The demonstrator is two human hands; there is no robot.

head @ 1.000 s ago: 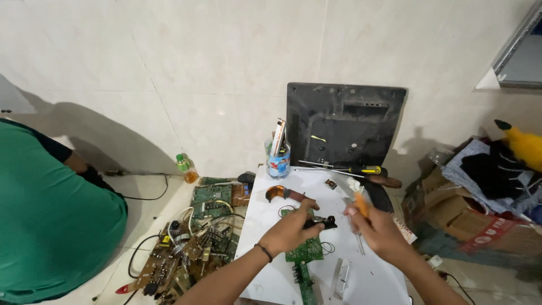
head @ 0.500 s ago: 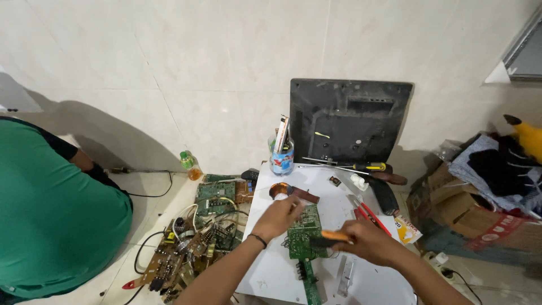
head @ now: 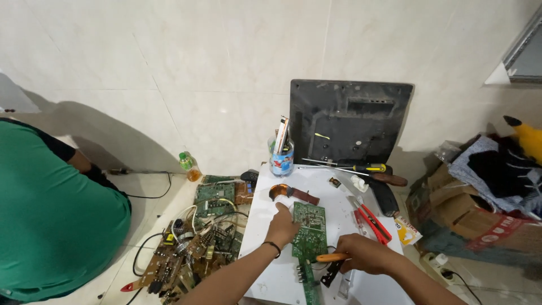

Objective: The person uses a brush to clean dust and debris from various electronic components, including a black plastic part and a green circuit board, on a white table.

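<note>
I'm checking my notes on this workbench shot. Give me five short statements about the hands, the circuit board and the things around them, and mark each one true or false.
1. The left hand rests on the green circuit board. True.
2. The right hand holds a tool with an orange handle. True.
3. The circuit board lies on the floor. False: it lies on the white table; other boards are piled on the floor beside it.
4. The red cutter is in the left hand. False: it lies on the table, to the right of the board.
5. A person in a green shirt is at the left edge. True.
</note>
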